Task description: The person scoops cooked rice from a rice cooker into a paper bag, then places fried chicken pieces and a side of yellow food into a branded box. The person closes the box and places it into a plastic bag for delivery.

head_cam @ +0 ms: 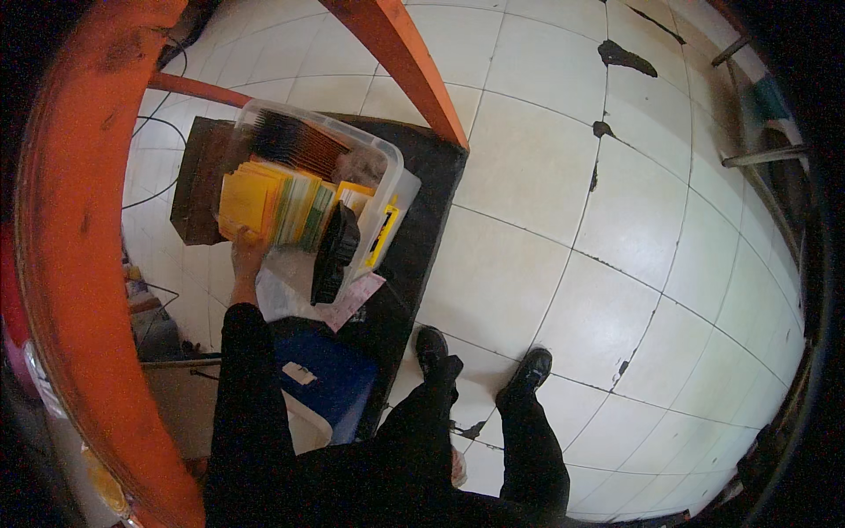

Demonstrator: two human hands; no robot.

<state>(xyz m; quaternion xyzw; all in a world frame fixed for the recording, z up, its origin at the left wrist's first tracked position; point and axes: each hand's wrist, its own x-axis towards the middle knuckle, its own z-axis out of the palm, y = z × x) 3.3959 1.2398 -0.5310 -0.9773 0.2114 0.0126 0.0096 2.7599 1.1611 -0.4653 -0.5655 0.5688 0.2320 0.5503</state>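
Note:
My left hand (248,249) is at the near edge of a row of yellow paper envelopes or cards (248,198), gripping the leftmost ones, with its fingers partly hidden by the paper. Green and white paper edges (305,210) continue the row to the right. The row stands in a clear plastic bin (389,155). Behind it in the bin is a pack of dark, brown-edged sheets (297,142). A black plastic tray or lid (335,254) leans at the bin's right side. My right hand is out of view.
Beneath the bin is a black shelf (432,171) with orange frame bars (409,59). A brown box (198,178) stands left of it. Nearer me are a pink paper slip (356,300) and a blue container (330,369). Loose black cable (181,152) hangs at left; tiled floor (515,165) spreads rightward.

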